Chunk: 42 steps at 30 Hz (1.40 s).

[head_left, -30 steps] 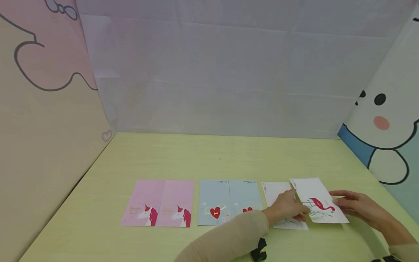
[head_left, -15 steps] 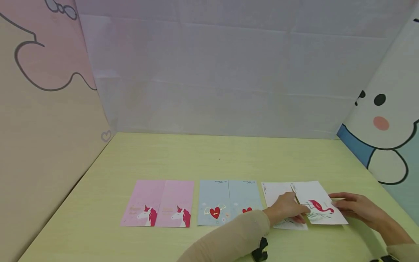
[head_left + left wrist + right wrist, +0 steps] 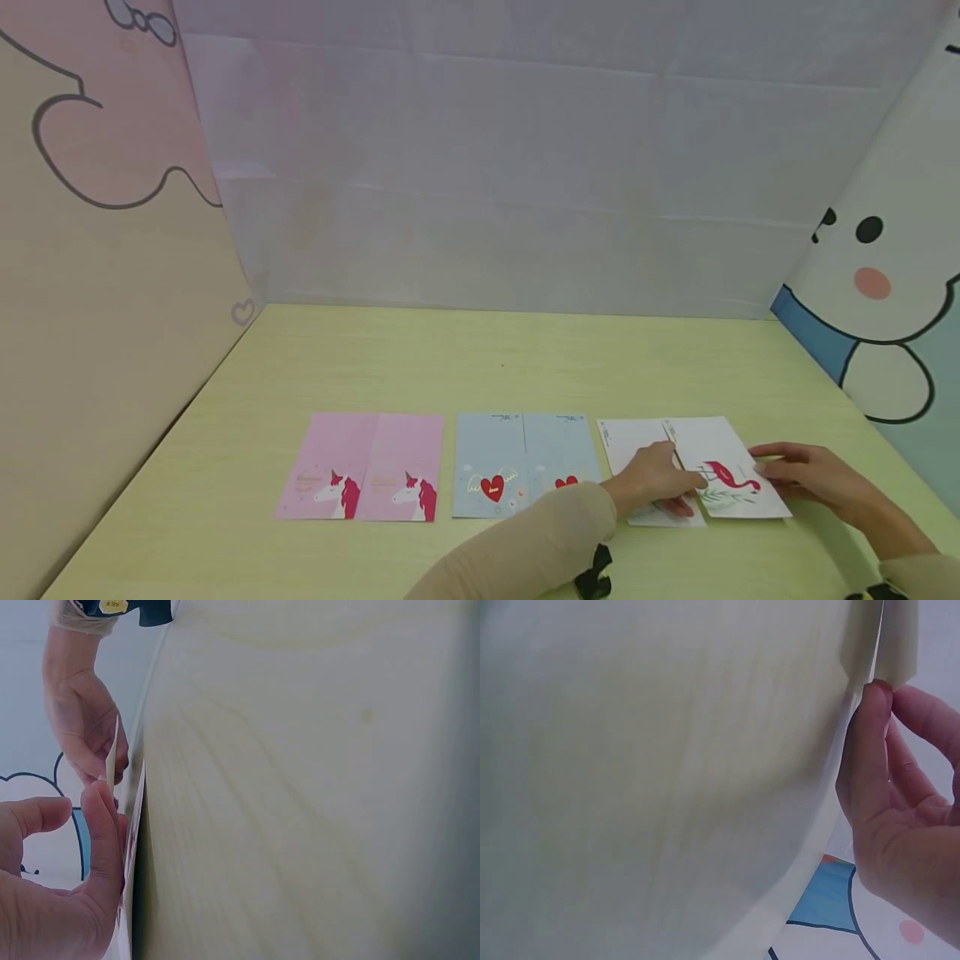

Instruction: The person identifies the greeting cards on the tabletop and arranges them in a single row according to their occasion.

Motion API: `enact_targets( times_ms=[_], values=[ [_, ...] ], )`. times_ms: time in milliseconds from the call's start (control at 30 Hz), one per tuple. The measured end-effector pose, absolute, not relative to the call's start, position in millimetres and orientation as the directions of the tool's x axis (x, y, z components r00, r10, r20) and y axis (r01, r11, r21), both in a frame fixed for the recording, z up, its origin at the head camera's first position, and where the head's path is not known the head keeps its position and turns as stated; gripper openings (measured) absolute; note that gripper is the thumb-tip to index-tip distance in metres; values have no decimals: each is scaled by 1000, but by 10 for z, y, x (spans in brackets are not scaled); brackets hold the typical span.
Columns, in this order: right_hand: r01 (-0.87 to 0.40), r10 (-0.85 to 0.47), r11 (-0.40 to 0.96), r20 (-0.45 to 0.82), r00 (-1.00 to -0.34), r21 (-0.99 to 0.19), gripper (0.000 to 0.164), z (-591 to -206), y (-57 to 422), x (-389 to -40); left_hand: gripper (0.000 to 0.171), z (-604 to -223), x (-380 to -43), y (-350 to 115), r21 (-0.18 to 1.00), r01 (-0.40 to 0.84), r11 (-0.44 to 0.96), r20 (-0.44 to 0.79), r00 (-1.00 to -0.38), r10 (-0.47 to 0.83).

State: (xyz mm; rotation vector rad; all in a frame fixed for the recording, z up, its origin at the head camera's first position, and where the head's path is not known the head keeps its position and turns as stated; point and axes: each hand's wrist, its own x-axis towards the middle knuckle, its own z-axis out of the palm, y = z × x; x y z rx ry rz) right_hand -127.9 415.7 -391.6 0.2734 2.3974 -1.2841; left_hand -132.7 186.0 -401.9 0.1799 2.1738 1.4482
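Observation:
A white card with a pink flamingo (image 3: pixel 705 433) lies at the right end of a row. My right hand (image 3: pixel 821 479) pinches its right edge; in the right wrist view thumb and fingertips (image 3: pixel 877 694) meet at a lifted sheet edge. My left hand (image 3: pixel 656 479) lies across a second white card (image 3: pixel 626 433), covering much of it, and grips the left edge of the flamingo card. The left wrist view shows a raised card edge (image 3: pixel 112 761) between the left fingertips and the right hand. The two white cards stand side by side, the flamingo card slightly overlapping.
Left of them lie two light blue cards with red hearts (image 3: pixel 491 442), one partly behind my left sleeve (image 3: pixel 540 533). Farther left are two pink unicorn cards (image 3: pixel 337 442). A pale wooden table (image 3: pixel 450 358) carries everything, with a grey sheet (image 3: pixel 487 208) behind and cartoon side panels.
The flamingo card has come down toward the table and shifted a little left, its left edge now beside the other white card. My right hand moved slightly left with it; my left hand barely moved.

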Motion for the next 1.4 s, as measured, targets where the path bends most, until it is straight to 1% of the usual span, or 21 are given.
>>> enact_targets(
  times_ms=[167,333,433,600,767,967,1200,1400],
  values=[
    [343,-23,572,-433,-901,-745,52,-3911,4129,-1290,23,-4018,-1329,1839,889,-149,433,-330,-864,381],
    [335,-27,578,-428,-903,-744,49,-3920,4117,-1311,34,-4019,-1339,1822,887,-137,441,-325,-864,385],
    [338,-20,582,-429,-903,-740,49,-3934,4115,-1325,36,-4019,-1348,1812,882,-136,451,-332,-859,390],
    [341,-8,587,-427,-904,-735,52,-3955,4121,-1335,46,-4005,-1352,1795,875,-134,465,-339,-855,391],
    [332,-12,598,-422,-906,-730,53,-3946,4120,-1339,52,-3995,-1341,1795,885,-133,446,-329,-858,395],
    [315,8,647,-407,-913,-694,53,-3897,4082,-1333,52,-3955,-1312,1756,912,-122,393,-299,-851,431],
    [302,12,635,-382,-924,-711,47,-3907,4151,-1340,50,-3971,-1326,1609,935,-61,350,-235,-846,479],
    [301,48,630,-351,-935,-716,53,-3920,4228,-1372,51,-3977,-1403,1347,952,-31,305,-183,-856,484]
  ],
)
